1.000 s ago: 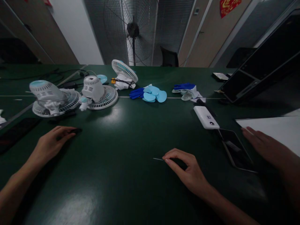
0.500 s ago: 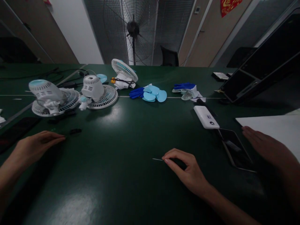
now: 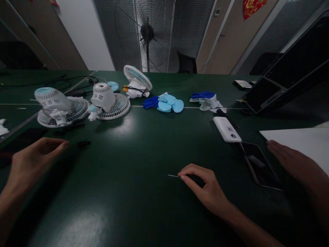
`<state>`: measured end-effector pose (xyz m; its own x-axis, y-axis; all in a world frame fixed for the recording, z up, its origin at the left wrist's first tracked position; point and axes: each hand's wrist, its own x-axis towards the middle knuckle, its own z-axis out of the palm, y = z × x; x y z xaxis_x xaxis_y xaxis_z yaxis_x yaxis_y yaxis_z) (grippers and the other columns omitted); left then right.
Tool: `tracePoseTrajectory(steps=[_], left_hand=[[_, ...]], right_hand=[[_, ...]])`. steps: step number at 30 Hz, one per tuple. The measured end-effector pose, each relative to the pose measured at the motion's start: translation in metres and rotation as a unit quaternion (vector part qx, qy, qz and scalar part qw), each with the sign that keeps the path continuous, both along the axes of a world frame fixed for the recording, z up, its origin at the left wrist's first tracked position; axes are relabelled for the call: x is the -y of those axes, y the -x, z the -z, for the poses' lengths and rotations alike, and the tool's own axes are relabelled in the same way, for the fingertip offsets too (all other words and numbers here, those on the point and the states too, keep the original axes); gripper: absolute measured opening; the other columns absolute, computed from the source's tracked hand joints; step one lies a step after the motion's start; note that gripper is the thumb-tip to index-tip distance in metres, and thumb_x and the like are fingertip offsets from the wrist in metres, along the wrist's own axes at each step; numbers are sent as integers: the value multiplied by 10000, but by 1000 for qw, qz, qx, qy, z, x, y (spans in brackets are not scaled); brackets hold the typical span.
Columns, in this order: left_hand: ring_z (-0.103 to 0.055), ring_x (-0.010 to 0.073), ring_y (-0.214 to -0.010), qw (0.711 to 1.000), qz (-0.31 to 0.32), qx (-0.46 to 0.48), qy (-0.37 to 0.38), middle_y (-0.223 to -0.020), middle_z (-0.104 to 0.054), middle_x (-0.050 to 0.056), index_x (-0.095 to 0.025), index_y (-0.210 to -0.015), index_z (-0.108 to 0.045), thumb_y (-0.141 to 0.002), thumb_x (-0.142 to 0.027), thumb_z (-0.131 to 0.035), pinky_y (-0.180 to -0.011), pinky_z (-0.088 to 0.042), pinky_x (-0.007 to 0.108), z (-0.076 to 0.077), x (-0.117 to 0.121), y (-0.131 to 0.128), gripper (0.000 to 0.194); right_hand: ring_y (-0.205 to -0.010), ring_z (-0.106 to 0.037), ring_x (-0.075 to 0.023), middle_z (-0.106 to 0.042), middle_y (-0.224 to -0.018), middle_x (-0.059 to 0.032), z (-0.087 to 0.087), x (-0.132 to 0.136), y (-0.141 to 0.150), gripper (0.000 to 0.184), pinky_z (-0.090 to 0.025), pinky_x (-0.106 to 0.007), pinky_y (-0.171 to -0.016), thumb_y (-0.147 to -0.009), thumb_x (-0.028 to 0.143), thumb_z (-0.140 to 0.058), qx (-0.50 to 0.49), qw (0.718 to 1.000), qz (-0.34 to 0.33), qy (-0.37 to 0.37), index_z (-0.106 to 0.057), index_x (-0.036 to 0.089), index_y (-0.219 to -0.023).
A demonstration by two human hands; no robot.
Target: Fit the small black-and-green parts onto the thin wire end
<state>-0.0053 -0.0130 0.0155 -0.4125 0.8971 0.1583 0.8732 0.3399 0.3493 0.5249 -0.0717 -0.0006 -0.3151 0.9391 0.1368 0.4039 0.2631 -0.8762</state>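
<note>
My right hand (image 3: 205, 187) is low over the dark green table, with thumb and forefinger pinched on a thin pale rod (image 3: 172, 175) that points left. Its kind is too fine to make out. At the left, my left hand (image 3: 36, 161) is held above the table with thumb and fingers drawn together in a pinch. Whatever may be between those fingertips is too small to see. Just right of them lies a small dark item (image 3: 84, 144), blurred in the dim light.
White fan units (image 3: 104, 99) stand at the back left. Light-blue fan blades (image 3: 170, 103) and blue-white gloves (image 3: 204, 99) lie farther right. A white power bank (image 3: 227, 129) and a phone (image 3: 260, 166) sit near another person's hand (image 3: 295, 161). A black case (image 3: 288, 68) stands at the right.
My left hand has lifted a little and drawn slightly left, away from the small dark item. My right hand keeps its pinch on the thin rod, almost unmoved. The view has shifted slightly.
</note>
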Motion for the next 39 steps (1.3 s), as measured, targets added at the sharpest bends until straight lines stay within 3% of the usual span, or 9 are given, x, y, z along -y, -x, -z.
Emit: tracePoseTrajectory(steps=[4,7,12,17,20,31,34,39], left_hand=[[-748,265,-1025,996,27,88,5,-1200,-777,29,-237,-1288,-687,-856,-615,-635,-857,-613,348,-6,0,-9,577],[-738,283,-1066,997,34,73,-9,-1219,-774,38,-243,-1268,-704,-871,-594,-605,-920,-598,382,-4,0,-9,539],[-725,265,-1065,992,117,8,-52,-1311,-724,27,-243,-1263,-693,-914,-573,-557,-948,-571,348,2,-3,-18,498],[-724,246,-1032,989,149,1,-22,-1300,-727,15,-253,-1286,-681,-918,-612,-545,-948,-549,316,8,-10,-28,532],[-723,260,-1071,988,151,8,11,-1269,-748,4,-269,-1271,-699,-907,-622,-557,-945,-548,315,12,-14,-27,526],[-680,287,-1191,985,148,84,16,-1329,-726,49,-224,-1284,-700,-882,-703,-578,-1064,-490,354,14,-16,-20,637],[-668,316,-1217,985,117,125,34,-1325,-733,73,-211,-1300,-703,-838,-743,-614,-1085,-485,403,11,-17,-19,710],[-688,330,-1199,979,52,190,49,-1268,-766,60,-210,-1258,-744,-806,-647,-718,-1031,-528,415,1,-18,-25,629]], right_hand=[[-897,-748,-212,-783,-961,-38,0,0,0,117,-572,-338,-795,-1002,205,-662,-3,1000,-2,-3,-774,237,-997],[-906,-750,-219,-785,-973,-46,0,-1,0,123,-582,-340,-797,-1005,208,-656,-4,1000,-6,0,-775,238,-1010],[-889,-754,-219,-788,-959,-44,0,0,0,123,-589,-339,-789,-1005,216,-656,1,1000,-8,-2,-777,239,-1000],[-892,-753,-219,-789,-962,-43,-1,-1,0,129,-593,-335,-778,-1007,218,-651,-3,1000,-12,0,-778,243,-1007],[-898,-752,-219,-789,-970,-44,-3,-1,1,124,-590,-335,-786,-1007,219,-655,1,1000,-10,4,-777,239,-1012],[-890,-757,-227,-796,-963,-54,1,-1,0,135,-603,-344,-776,-1003,222,-651,6,1000,-9,-12,-783,238,-1025],[-895,-755,-226,-793,-967,-53,1,0,0,136,-599,-345,-785,-1005,221,-646,8,1000,-10,-6,-781,236,-1018],[-897,-748,-220,-783,-964,-44,-2,0,1,127,-585,-347,-801,-1007,216,-649,13,1000,-8,0,-774,238,-1004]])
